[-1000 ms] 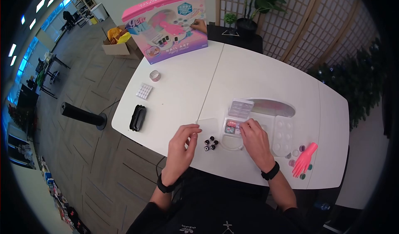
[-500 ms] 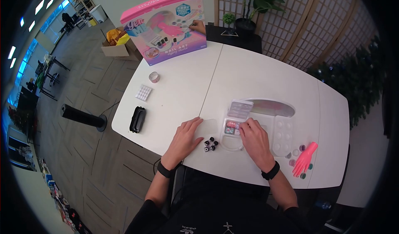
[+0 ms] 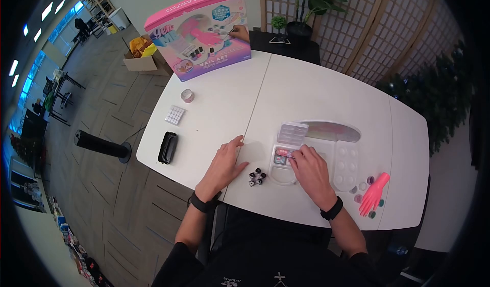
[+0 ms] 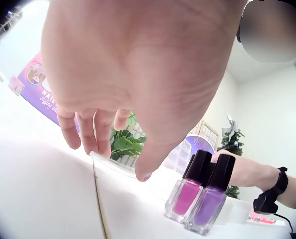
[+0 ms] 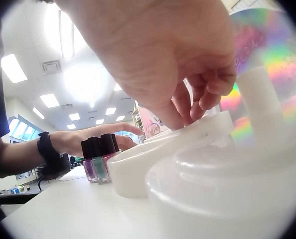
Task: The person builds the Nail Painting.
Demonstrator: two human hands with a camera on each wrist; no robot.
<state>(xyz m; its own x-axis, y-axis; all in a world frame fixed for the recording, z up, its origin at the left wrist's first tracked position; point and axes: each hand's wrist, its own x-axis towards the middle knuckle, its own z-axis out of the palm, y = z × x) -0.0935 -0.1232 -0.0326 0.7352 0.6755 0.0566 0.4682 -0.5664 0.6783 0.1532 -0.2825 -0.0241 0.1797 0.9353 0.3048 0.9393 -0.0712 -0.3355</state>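
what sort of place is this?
Probably an office or shared workspace, judging by the ceiling light panels, the striped carpet and the row of windows along one side.

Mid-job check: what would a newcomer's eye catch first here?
Probably the bright pink plastic hand lying at the near right of the white table, then the large pink-and-purple box standing at its far left. Between them, the right hand has its fingers at the white tray, while the left hand is beside the black-capped bottles.
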